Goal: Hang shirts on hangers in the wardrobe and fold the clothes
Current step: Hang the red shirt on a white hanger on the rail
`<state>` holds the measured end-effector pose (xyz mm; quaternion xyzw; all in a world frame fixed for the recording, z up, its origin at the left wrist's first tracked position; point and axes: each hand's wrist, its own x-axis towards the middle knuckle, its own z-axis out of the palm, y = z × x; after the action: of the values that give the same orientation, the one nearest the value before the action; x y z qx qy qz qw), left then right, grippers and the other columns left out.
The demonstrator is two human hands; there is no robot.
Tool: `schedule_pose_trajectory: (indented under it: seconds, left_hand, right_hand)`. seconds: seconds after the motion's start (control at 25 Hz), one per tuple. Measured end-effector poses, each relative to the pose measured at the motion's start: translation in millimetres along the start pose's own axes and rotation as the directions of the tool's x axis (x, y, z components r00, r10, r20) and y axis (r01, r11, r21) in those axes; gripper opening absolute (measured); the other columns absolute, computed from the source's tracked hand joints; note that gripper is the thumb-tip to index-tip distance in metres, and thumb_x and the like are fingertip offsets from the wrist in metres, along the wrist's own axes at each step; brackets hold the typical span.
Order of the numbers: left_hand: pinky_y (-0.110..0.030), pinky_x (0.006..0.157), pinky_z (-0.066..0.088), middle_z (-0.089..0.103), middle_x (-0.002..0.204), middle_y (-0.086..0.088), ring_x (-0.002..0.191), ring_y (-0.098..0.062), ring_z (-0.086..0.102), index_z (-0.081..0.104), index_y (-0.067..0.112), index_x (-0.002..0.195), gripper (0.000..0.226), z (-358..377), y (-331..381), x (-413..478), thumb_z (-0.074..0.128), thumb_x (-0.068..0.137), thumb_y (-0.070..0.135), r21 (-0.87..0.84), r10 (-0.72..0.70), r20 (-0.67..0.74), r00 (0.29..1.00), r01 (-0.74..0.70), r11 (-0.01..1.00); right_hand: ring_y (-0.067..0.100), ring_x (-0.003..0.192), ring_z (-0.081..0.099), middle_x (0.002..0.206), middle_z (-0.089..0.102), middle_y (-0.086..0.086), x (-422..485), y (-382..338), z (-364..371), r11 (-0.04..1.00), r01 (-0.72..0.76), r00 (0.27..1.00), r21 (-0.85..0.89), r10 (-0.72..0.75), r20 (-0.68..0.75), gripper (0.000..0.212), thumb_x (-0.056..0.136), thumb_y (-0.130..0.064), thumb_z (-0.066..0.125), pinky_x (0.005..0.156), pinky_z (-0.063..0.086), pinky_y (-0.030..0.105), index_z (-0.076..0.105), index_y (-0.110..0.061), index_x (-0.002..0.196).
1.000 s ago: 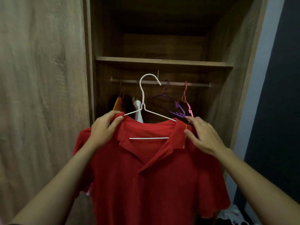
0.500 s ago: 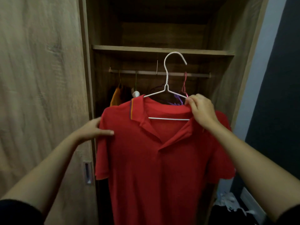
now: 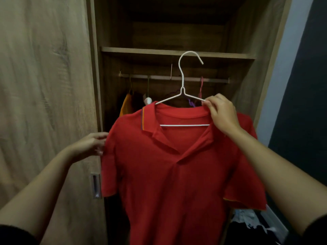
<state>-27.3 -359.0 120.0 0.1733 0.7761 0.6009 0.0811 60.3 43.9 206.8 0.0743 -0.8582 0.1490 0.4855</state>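
Head view: wardrobe (image 3: 177,54) holds seemingly orange garment (image 3: 126,107).

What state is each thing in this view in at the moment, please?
Shirt, on the hanger, collar open.
Hanger, held up, hook not yet on the rail.
Right hand, pinching the hanger's shoulder.
Left hand, at the shirt's sleeve; grip unclear.
Wardrobe, open.
Orange garment, hanging from the rail.
Pink hanger, on the rail.
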Motion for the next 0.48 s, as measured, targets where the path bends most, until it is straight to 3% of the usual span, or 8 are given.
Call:
schedule_pose_trajectory:
  seconds: [0.08, 0.12, 0.2, 0.28, 0.32, 0.4, 0.48]
  left_hand:
    - [-0.025, 0.067, 0.054, 0.071, 0.1, -0.011, 0.077, -0.014, 0.069, 0.067, 0.017, 0.109, 0.043, 1, 30, -6, 0.062, 0.068, 0.03, -0.15, 0.141, -0.012, 0.99, -0.142, 0.978]
    - [-0.024, 0.071, 0.055, 0.071, 0.105, -0.009, 0.085, -0.013, 0.07, 0.07, 0.022, 0.105, 0.046, 7, 48, -9, 0.069, 0.065, 0.045, -0.091, 0.204, -0.007, 0.979, -0.203, 0.975]
    - [-0.026, 0.079, 0.054, 0.071, 0.108, -0.002, 0.097, -0.012, 0.068, 0.071, 0.027, 0.106, 0.056, 31, 78, -17, 0.072, 0.063, 0.062, 0.164, 0.237, 0.142, 0.961, -0.259, 0.952]
    - [-0.026, 0.081, 0.054, 0.072, 0.106, 0.0, 0.097, -0.013, 0.069, 0.069, 0.022, 0.111, 0.041, 60, 92, -26, 0.07, 0.077, 0.045, 0.338, 0.151, 0.291, 0.945, -0.249, 0.907]
    - [-0.026, 0.082, 0.055, 0.073, 0.104, -0.001, 0.096, -0.015, 0.069, 0.068, 0.017, 0.11, 0.035, 71, 92, -29, 0.07, 0.08, 0.033, 0.343, 0.151, 0.319, 0.936, -0.262, 0.902]
    - [-0.025, 0.081, 0.055, 0.074, 0.101, -0.003, 0.093, -0.017, 0.07, 0.069, 0.012, 0.107, 0.025, 86, 85, -39, 0.068, 0.082, 0.017, 0.273, 0.235, 0.291, 0.927, -0.316, 0.909]
    - [-0.023, 0.08, 0.053, 0.075, 0.097, -0.002, 0.09, -0.014, 0.07, 0.072, 0.018, 0.098, 0.016, 93, 78, -45, 0.066, 0.085, 0.011, 0.239, 0.335, 0.167, 0.927, -0.368, 0.899]
  right_hand:
    - [0.023, 0.085, 0.06, 0.087, 0.056, 0.0, -5, 4, 6, 0.995, 0.053, 0.998, 0.086, -0.057, 0.034, 0.025, 0.093, -0.031, 0.046, 0.075, 0.048, 0.043, 0.067, -0.019, 0.093]
    - [0.021, 0.085, 0.06, 0.087, 0.056, -0.002, -6, 2, 10, 0.988, 0.088, 0.994, 0.124, -0.096, 0.06, 0.026, 0.093, -0.033, 0.044, 0.076, 0.049, 0.045, 0.066, -0.02, 0.092]
    - [0.018, 0.085, 0.06, 0.088, 0.056, -0.006, -7, -7, 20, 0.972, 0.151, 0.98, 0.179, -0.17, 0.099, 0.028, 0.093, -0.037, 0.042, 0.077, 0.048, 0.049, 0.065, -0.022, 0.091]
    - [0.016, 0.085, 0.059, 0.087, 0.056, -0.009, -6, -14, 28, 0.962, 0.179, 0.974, 0.206, -0.202, 0.099, 0.029, 0.093, -0.038, 0.041, 0.078, 0.048, 0.05, 0.065, -0.022, 0.09]
    - [0.016, 0.085, 0.059, 0.086, 0.057, -0.009, -5, -14, 30, 0.962, 0.171, 0.977, 0.211, -0.193, 0.09, 0.03, 0.092, -0.038, 0.041, 0.08, 0.047, 0.049, 0.066, -0.022, 0.089]
    - [0.019, 0.088, 0.06, 0.088, 0.063, -0.006, -4, -13, 32, 0.976, 0.113, 0.989, 0.185, -0.129, 0.079, 0.032, 0.09, -0.041, 0.041, 0.086, 0.045, 0.047, 0.068, -0.024, 0.089]
    - [0.022, 0.093, 0.06, 0.096, 0.066, -0.003, -7, -15, 33, 0.993, 0.05, 0.992, 0.106, -0.061, 0.107, 0.032, 0.086, -0.044, 0.044, 0.09, 0.041, 0.041, 0.068, -0.026, 0.097]
